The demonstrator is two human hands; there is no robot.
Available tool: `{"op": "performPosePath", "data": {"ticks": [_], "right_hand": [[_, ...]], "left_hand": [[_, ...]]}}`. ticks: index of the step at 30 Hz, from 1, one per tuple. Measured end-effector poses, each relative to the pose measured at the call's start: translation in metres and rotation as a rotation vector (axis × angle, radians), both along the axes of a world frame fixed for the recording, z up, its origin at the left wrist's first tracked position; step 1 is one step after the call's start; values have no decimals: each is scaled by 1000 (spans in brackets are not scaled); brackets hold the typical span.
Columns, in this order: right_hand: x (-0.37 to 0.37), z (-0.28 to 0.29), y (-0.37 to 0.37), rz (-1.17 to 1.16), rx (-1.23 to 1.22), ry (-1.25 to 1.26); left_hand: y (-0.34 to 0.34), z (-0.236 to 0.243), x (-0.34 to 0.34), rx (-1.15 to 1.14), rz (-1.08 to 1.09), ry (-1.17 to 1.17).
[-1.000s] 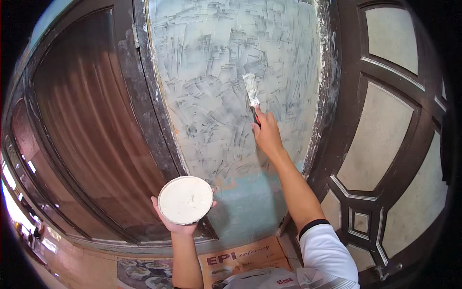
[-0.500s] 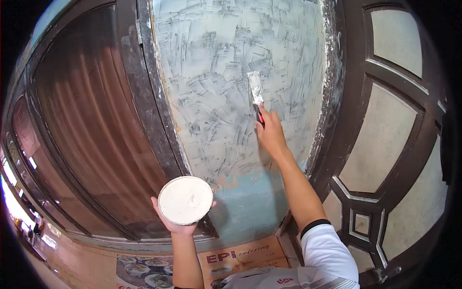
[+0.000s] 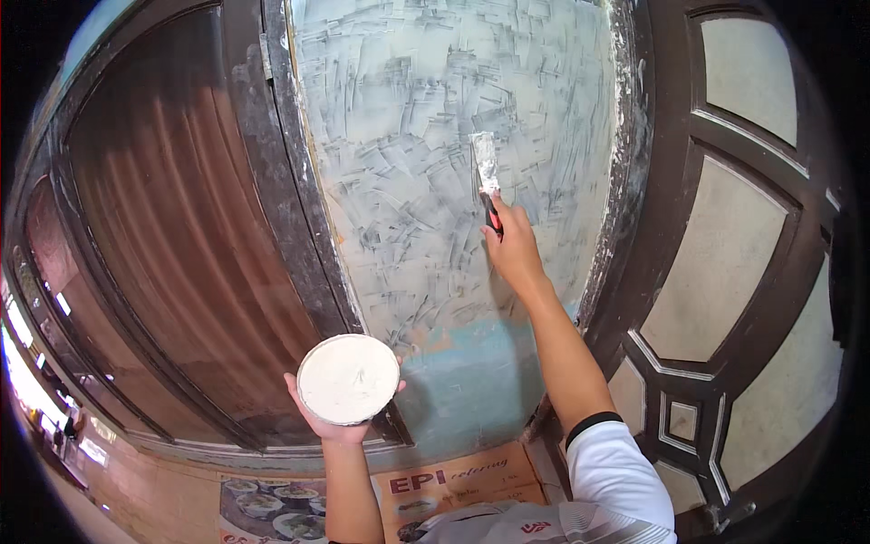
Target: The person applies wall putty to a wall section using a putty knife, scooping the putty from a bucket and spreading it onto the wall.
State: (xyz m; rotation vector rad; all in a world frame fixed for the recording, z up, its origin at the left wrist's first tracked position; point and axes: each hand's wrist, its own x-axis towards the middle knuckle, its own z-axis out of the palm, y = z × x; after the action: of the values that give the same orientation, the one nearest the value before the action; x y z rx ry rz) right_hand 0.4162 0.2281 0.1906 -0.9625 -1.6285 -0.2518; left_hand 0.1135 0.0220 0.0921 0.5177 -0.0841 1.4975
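Observation:
My right hand [image 3: 517, 247] grips a putty knife [image 3: 487, 163] by its black and red handle, forefinger stretched toward the blade. White putty smears the blade, which lies against or very close to the wall panel [image 3: 408, 227]. Thin white and grey strokes cover most of that panel, and its lower part is plain blue-green. Low on the left, my left hand [image 3: 337, 428] supports a round tub of white putty [image 3: 348, 379] from beneath, fingers wrapped round its sides. The putty's surface is mostly smooth, with a small scooped mark.
Dark wooden framing with a brown curtain behind glass [image 3: 181, 245] stands to the left. On the right is a dark door with pale panels [image 3: 716, 263]. Below, a printed banner [image 3: 453, 480] covers part of the tiled floor [image 3: 172, 480].
The putty knife and my right hand have shifted very slightly in view, along with the wall. My left hand and the tub stay almost where they were.

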Motion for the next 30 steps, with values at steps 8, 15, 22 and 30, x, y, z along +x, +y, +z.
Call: {"op": "performPosePath", "data": {"ticks": [8,15,22,30], "right_hand": [[18,-105,-11,27,-129,-34],[12,-6,-6,3,25,-13],[24,-96,-23,24,-108,-51],[25,-91,-145,1333,-774,942]], "left_hand": [[-5,-5,-7,-5,85,178],[3,-6,3,9,74,191],[-5,-12,14,-45,-95,-39],[-1,-9,26,-55,-56,52]]}}
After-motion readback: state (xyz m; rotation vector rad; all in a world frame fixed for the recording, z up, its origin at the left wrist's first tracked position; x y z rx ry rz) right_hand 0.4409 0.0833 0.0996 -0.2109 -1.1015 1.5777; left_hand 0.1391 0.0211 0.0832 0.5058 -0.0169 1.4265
